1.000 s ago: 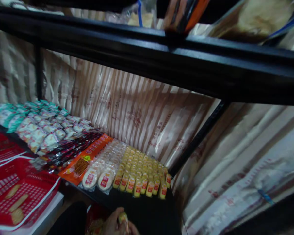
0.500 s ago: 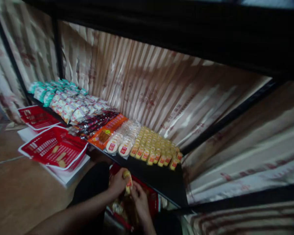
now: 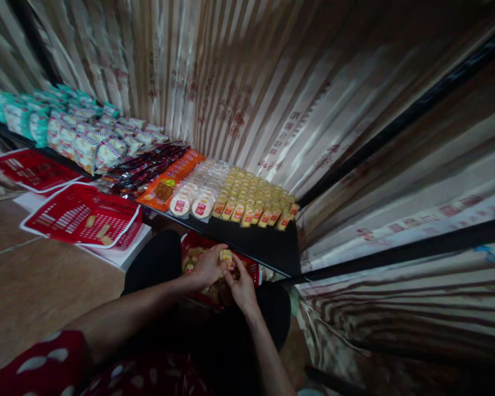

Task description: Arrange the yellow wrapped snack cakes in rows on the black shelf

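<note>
A yellow wrapped snack (image 3: 226,256) sits between the person's left hand (image 3: 207,267) and right hand (image 3: 242,284) — both gripping it with their fingers — above a red basket (image 3: 254,269) holding packets (image 3: 193,258). Just beyond, a black shelf (image 3: 264,246) bears rows of yellow snacks (image 3: 253,192), with round white crackers (image 3: 192,205) to their left.

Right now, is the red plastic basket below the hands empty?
Not empty: yellowish packets show inside the red plastic basket. How full, I cannot tell: the left hand and right hand hide part.
</note>
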A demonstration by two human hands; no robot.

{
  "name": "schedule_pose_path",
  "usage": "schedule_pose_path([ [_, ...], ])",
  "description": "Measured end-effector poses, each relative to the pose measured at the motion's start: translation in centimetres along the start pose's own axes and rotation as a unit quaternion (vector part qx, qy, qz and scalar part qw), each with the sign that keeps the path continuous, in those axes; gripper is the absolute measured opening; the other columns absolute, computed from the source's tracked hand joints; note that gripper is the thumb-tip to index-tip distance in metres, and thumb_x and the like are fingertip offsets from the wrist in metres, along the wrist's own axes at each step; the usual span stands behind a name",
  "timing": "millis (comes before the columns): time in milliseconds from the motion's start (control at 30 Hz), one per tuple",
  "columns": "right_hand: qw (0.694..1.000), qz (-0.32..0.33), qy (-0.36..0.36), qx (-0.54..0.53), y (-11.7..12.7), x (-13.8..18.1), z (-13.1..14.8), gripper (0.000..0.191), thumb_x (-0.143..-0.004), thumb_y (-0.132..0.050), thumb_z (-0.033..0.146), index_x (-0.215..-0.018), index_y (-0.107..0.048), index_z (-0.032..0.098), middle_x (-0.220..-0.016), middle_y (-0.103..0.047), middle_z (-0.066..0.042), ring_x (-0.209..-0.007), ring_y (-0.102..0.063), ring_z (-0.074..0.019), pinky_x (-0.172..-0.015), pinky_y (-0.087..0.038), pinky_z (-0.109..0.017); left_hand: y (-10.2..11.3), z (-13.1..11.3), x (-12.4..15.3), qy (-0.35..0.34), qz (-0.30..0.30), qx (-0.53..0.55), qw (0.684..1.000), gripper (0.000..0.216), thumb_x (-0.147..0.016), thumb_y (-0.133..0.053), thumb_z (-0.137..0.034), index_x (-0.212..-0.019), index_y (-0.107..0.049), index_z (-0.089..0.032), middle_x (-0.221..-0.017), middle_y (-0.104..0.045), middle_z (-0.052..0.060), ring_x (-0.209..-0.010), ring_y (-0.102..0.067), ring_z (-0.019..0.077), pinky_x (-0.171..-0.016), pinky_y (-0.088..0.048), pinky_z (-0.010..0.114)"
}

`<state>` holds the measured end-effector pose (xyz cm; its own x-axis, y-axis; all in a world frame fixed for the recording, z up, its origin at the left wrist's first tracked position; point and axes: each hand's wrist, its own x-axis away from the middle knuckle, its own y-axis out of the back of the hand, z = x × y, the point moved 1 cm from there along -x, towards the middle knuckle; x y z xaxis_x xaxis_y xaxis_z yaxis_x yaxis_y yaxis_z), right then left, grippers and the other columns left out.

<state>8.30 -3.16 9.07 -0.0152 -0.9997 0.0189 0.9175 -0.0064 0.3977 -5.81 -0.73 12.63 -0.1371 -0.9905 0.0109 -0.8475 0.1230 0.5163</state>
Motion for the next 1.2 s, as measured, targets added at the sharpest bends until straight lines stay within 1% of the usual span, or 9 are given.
schedule_pose_path([
  [133,0.999,0.016,-0.017,-0.038,0.3,-1.5,0.2,0.046,-0.072,-0.060,0.040,-0.113,-0.059,0.018,-0.094,-0.069,-0.006,-0.082,-0.065,-0.0194,-0.075,-0.053,-0.033,-0.2,0.1,-1.5,0.002,0.001,0.038,0.999,0.045,-0.077,-0.057,-0.015,-0.121,-0.052,-0.017,-0.105,-0.064,0.008,-0.088,-0.062,0.0184,-0.085,-0.048,0.034],
  [233,0.994,0.019,-0.029,-0.105,0.3,-2.6,0.2,0.045,-0.073,-0.061,0.041,-0.112,-0.057,0.019,-0.094,-0.070,-0.006,-0.081,-0.066,-0.0190,-0.073,-0.054,-0.032,-0.5,0.7,-2.4,0.027,-0.026,0.102,0.994,0.045,-0.077,-0.056,-0.017,-0.122,-0.049,-0.015,-0.104,-0.062,0.007,-0.076,-0.061,0.0130,-0.074,-0.050,0.028],
  [367,0.984,-0.072,-0.032,-0.162,1.2,-4.1,0.1,0.044,-0.071,-0.065,0.038,-0.109,-0.056,0.018,-0.100,-0.069,-0.008,-0.086,-0.066,-0.0187,-0.076,-0.053,-0.032,-1.8,1.3,-3.0,0.035,-0.053,0.124,0.990,0.041,-0.077,-0.053,-0.014,-0.118,-0.052,-0.015,-0.106,-0.060,0.008,-0.074,-0.060,0.0106,-0.069,-0.050,0.024],
  [500,0.971,-0.138,-0.050,-0.191,2.9,-5.2,-0.3,0.044,-0.071,-0.064,0.039,-0.107,-0.055,0.016,-0.096,-0.069,-0.009,-0.082,-0.066,-0.0178,-0.075,-0.054,-0.032,-4.1,0.9,-3.0,0.012,-0.024,0.131,0.991,0.040,-0.076,-0.052,-0.010,-0.116,-0.053,-0.015,-0.102,-0.062,0.007,-0.072,-0.059,0.0098,-0.069,-0.051,0.023],
  [600,0.968,-0.154,-0.055,-0.189,4.2,-5.6,-1.0,0.043,-0.071,-0.064,0.039,-0.106,-0.055,0.016,-0.095,-0.069,-0.008,-0.082,-0.066,-0.0176,-0.075,-0.054,-0.031,-6.0,0.4,-3.1,-0.006,0.021,0.161,0.987,0.040,-0.079,-0.051,-0.016,-0.119,-0.048,-0.013,-0.099,-0.063,0.007,-0.071,-0.060,0.0103,-0.066,-0.051,0.023],
  [700,0.966,-0.164,-0.067,-0.191,5.3,-5.7,-1.8,0.041,-0.071,-0.064,0.037,-0.106,-0.056,0.017,-0.094,-0.070,-0.007,-0.083,-0.066,-0.0176,-0.075,-0.054,-0.031,-7.6,-0.1,-3.8,0.002,0.054,0.187,0.981,0.038,-0.081,-0.051,-0.018,-0.119,-0.047,-0.013,-0.091,-0.063,0.005,-0.069,-0.060,0.0105,-0.064,-0.050,0.022],
  [900,0.963,-0.158,-0.075,-0.205,7.7,-5.5,-2.7,0.035,-0.073,-0.064,0.037,-0.102,-0.059,0.018,-0.095,-0.070,-0.007,-0.085,-0.066,-0.0177,-0.077,-0.053,-0.031,-9.7,-1.6,-5.7,0.025,0.050,0.194,0.979,0.024,-0.083,-0.052,-0.019,-0.107,-0.053,-0.016,-0.088,-0.064,0.003,-0.070,-0.061,0.0111,-0.065,-0.051,0.023],
  [1000,0.963,-0.168,-0.076,-0.194,8.8,-5.3,-3.1,0.036,-0.074,-0.063,0.038,-0.103,-0.060,0.018,-0.097,-0.070,-0.007,-0.085,-0.066,-0.0178,-0.075,-0.054,-0.031,-10.5,-2.3,-6.3,0.033,0.065,0.185,0.980,0.019,-0.084,-0.052,-0.018,-0.102,-0.055,-0.018,-0.089,-0.065,0.001,-0.070,-0.061,0.0100,-0.067,-0.050,0.022],
  [1200,0.969,-0.167,-0.075,-0.166,9.7,-5.0,-3.6,0.043,-0.070,-0.065,0.036,-0.109,-0.057,0.019,-0.100,-0.069,-0.006,-0.089,-0.065,-0.0182,-0.081,-0.053,-0.033,-12.1,-2.5,-7.0,0.044,0.065,0.194,0.978,0.010,-0.084,-0.050,-0.015,-0.092,-0.057,-0.017,-0.083,-0.065,0.000,-0.071,-0.062,0.0103,-0.068,-0.050,0.023],
])
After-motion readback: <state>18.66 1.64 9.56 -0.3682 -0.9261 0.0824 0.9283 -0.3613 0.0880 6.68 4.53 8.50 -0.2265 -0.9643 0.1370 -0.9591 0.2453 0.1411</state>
